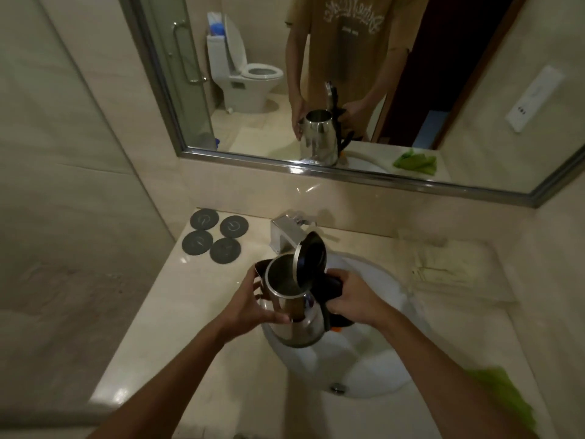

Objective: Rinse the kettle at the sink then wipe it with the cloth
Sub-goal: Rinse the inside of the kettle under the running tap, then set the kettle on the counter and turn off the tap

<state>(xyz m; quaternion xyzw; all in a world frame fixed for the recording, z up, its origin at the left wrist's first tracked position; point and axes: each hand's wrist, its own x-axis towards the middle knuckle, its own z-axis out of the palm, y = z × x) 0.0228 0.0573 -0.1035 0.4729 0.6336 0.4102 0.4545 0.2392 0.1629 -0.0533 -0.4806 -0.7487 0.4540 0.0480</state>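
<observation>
Head view: steel kettle (294, 312) held over white sink (380, 369), lid (311, 256) flipped up. Left hand (253, 299) cups its body, right hand (351, 296) grips black handle. Green cloth (503, 397) on table (196, 312) at right.

You are standing in a bathroom, most likely in a home or a hotel room. A white sink (373, 359) is sunk into a pale stone counter (196, 299) with a chrome tap (286, 231) behind it, and a wide metal-framed mirror (240, 99) hangs on the tiled wall above. In that mirror you can see a white toilet (250, 80) with its lid up and a glass shower door (177, 58) with a metal handle.
</observation>
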